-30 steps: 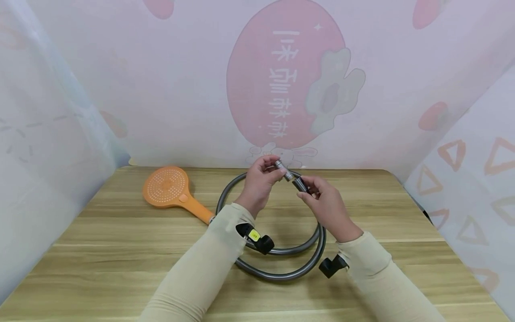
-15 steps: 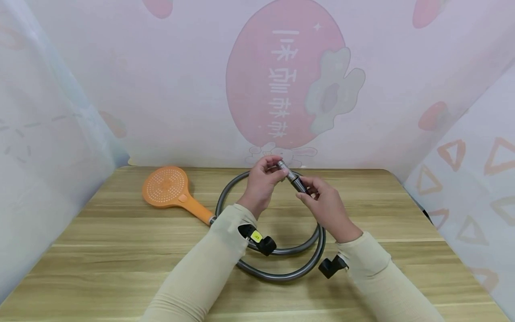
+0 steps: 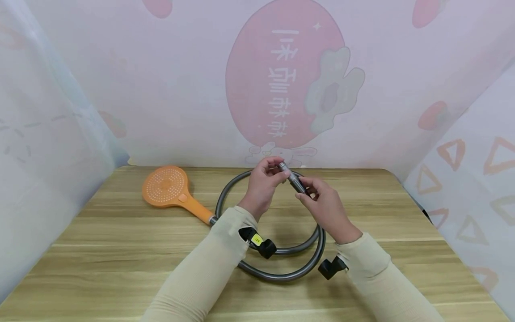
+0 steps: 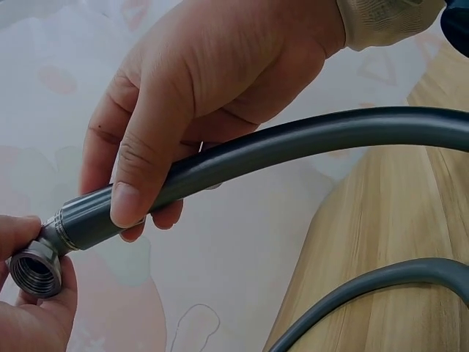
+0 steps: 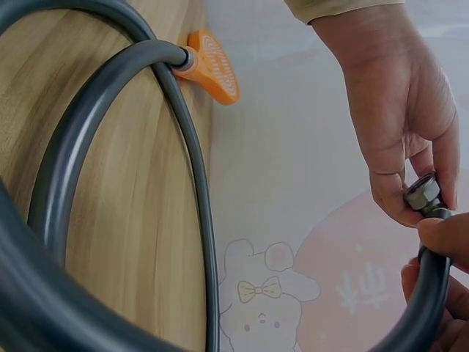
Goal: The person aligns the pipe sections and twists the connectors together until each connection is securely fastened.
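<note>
A dark grey shower hose (image 3: 281, 277) lies looped on the table, its free end raised between my hands. My left hand (image 3: 261, 184) pinches the silver metal fitting (image 3: 284, 167) at that end between thumb and fingers. In the left wrist view, the threaded inside of its nut (image 4: 37, 274) faces the camera. My right hand (image 3: 327, 203) grips the hose's dark end sleeve (image 4: 88, 218) just behind the fitting, thumb on top and fingers beneath. An orange shower head (image 3: 166, 186) is joined to the other end and lies on the left, spray face up.
The wooden table (image 3: 120, 264) reaches back to a printed cloth wall (image 3: 193, 89) close beyond my hands. Hose loops spread beneath both wrists, with black wrist cameras (image 3: 331, 267) hanging over or near them.
The gap seen between the metal fitting and the dark sleeve one second ago has closed. My left hand has shifted slightly right; my right hand stays nearly in place.
</note>
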Motion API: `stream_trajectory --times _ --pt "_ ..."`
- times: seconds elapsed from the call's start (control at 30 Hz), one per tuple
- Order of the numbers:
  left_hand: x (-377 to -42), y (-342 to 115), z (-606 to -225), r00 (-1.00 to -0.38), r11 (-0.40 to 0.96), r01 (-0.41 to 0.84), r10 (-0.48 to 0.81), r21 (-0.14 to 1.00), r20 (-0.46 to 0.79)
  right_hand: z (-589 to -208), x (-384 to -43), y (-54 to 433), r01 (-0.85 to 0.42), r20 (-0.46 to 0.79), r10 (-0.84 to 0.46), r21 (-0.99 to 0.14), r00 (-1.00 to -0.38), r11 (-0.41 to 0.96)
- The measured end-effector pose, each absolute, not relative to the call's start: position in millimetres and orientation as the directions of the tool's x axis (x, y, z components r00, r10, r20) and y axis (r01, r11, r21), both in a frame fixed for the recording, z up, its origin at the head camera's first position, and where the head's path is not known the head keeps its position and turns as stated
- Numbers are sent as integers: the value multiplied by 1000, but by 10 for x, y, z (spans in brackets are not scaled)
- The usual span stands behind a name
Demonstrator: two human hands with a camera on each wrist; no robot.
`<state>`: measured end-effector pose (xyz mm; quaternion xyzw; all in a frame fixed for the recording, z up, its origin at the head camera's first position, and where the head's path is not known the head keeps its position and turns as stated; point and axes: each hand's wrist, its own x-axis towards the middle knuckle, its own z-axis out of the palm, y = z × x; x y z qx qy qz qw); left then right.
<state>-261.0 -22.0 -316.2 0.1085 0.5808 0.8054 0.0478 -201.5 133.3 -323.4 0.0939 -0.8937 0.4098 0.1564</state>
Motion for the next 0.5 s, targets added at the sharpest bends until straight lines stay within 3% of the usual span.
stream_trajectory --times 0.5 --pt "-2595 -253 -3192 -964 -349 72 215 934 155 -3227 -1982 1307 -312 361 -58 -699 -931 644"
